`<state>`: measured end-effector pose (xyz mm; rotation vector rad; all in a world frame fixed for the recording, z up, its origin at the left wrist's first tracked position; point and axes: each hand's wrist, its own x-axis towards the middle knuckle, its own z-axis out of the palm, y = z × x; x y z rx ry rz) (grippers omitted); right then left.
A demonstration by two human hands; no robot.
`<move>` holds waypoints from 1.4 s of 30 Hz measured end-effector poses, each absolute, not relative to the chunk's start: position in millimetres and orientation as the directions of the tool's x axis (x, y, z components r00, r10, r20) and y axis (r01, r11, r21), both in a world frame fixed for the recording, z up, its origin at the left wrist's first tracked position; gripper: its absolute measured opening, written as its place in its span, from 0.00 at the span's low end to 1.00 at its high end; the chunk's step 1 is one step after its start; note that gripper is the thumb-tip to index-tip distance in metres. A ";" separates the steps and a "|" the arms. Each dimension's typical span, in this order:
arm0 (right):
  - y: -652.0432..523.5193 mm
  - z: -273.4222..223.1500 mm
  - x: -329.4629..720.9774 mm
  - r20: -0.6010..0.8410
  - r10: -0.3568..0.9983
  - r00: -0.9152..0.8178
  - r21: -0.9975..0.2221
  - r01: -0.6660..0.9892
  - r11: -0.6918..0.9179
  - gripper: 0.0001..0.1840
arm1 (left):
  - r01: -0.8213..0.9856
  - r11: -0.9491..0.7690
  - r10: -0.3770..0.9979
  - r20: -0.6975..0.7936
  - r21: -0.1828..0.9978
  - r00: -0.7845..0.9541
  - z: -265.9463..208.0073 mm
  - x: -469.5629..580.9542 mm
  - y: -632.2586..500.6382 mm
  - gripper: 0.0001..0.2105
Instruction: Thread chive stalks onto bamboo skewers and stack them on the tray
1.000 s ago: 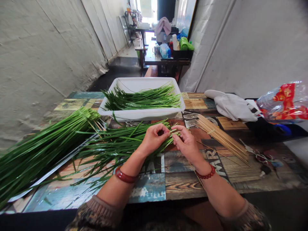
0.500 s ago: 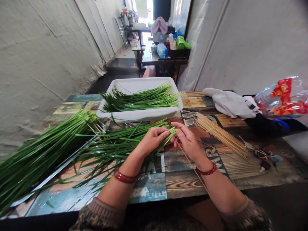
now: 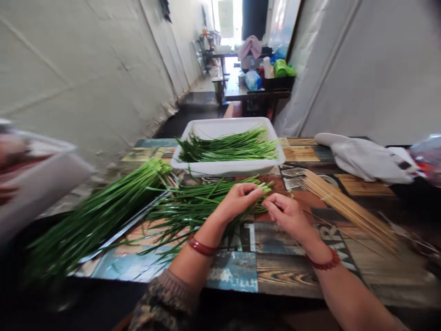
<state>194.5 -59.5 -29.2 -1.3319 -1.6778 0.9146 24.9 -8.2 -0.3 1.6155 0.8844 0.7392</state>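
Note:
My left hand point(image 3: 244, 198) is closed around a few garlic chives near their pale cut ends point(image 3: 265, 187). Just right of it, my right hand point(image 3: 285, 214) pinches thumb and fingers together at the tip of a thin bamboo skewer, mostly hidden by the hand and forearm. Under my left hand lies a loose spread of chives point(image 3: 193, 202) on the table. To the left, a thick row of chives point(image 3: 113, 216) rests along a metal tray, with skewer ends showing by its pale tips. More loose chives point(image 3: 230, 146) lie in a white plastic tub point(image 3: 227, 169).
A bundle of bamboo skewers point(image 3: 347, 211) lies at right, with a single skewer point(image 3: 344, 234) beside it. A pale cap point(image 3: 361, 154) and blurred scissors point(image 3: 409, 234) are farther right. At the left edge is a blurred pale bin point(image 3: 58, 170) with reddish contents.
The view has swung left, bringing the pale bin into sight at the left edge. My right hand has drawn slightly away from the chive ends, and its fingers have closed into a pinch.

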 end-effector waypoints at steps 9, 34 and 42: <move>-66.3 -34.1 196.7 0.036 0.974 -0.224 -0.901 0.415 0.129 0.17 | 0.089 0.005 0.863 -0.049 0.996 0.504 -8.1 23.7 -12.1 0.22; -56.9 -32.3 186.3 0.207 0.976 -0.073 -0.893 0.394 0.219 0.13 | 0.103 0.062 0.842 -0.107 0.993 0.529 -6.8 25.5 -6.3 0.23; -55.3 -35.8 187.3 0.165 0.983 -0.086 -0.924 0.335 0.184 0.13 | 0.142 -0.046 0.758 -0.058 0.989 0.649 0.6 19.8 -1.9 0.20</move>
